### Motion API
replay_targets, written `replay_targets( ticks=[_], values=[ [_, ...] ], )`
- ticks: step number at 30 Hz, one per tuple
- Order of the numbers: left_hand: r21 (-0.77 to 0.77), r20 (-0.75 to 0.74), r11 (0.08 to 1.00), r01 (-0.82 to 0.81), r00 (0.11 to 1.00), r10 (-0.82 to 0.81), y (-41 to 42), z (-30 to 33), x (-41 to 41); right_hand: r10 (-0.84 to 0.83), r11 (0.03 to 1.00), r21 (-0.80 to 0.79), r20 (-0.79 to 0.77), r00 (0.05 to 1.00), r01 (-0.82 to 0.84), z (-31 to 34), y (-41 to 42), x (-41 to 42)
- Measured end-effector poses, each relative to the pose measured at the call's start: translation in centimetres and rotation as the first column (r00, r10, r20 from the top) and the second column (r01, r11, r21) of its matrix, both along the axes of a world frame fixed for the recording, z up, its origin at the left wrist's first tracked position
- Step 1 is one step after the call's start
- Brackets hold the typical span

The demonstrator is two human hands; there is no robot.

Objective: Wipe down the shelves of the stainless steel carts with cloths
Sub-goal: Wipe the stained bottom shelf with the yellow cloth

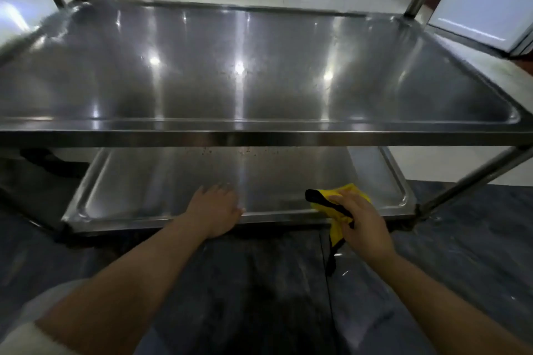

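Head view looks down on a two-tier stainless steel cart (pixel 259 135), with a broad upper shelf (pixel 230 66) glaring under ceiling-light reflections and a smaller lower shelf (pixel 259 176) beneath it, near the dark floor (pixel 259 282). The left hand (pixel 215 207) lies flat with straight, relaxed fingers on the lower shelf's front rim, grasping nothing. The right hand (pixel 360 222) grips a crumpled yellow cloth with a black trim strip (pixel 340 204), held at the front rim of the lower shelf toward its right side, part of it resting on the steel and a tail hanging down over the edge. Brownish specks (pixel 245 151) sit far back on the lower shelf, just under the upper shelf's front lip. Reaching them looks like the awkward part: the arm must pass under the upper shelf, and the forearm or head could knock its edge. The bunched cloth may skate over the specks rather than lift them, so some grime could stay. The dangling tail could drag on the floor and carry dirt back onto the steel. If the cart stands on wheels, which cannot be seen here, a firm push might roll it away, and the flat left hand gives little hold against that.
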State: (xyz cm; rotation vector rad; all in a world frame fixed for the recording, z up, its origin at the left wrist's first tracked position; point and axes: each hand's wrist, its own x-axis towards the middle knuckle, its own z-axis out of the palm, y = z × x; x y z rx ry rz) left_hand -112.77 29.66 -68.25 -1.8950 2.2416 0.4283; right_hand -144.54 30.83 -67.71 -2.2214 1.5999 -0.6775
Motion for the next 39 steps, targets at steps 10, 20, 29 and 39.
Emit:
replay_targets(
  ticks=[10, 20, 29, 39],
  values=[
    [0.214, 0.042, 0.854, -0.474, 0.878, 0.477, -0.6, -7.6, 0.9, 0.073, 0.981, 0.194, -0.421, 0.904, 0.011, -9.3, -3.9, 7.9],
    [0.196, 0.079, 0.861, -0.47, 0.883, 0.464, -0.6, -8.5, 0.7, -0.199, 0.902, 0.312, -0.312, 0.929, 0.298, -9.3, -8.8, -1.3],
    [0.145, 0.1, 0.88, -0.452, 0.892, 0.441, -1.8, -9.9, 1.3, -0.001, 0.959, 0.271, -0.295, 0.955, 0.085, -10.4, -10.4, 12.2],
    [0.245, 0.012, 0.83, -0.501, 0.857, 0.515, -5.3, -8.4, -0.7, -0.036, 0.984, 0.161, -0.239, 0.97, 0.076, -10.4, -12.0, -1.0]
  ],
)
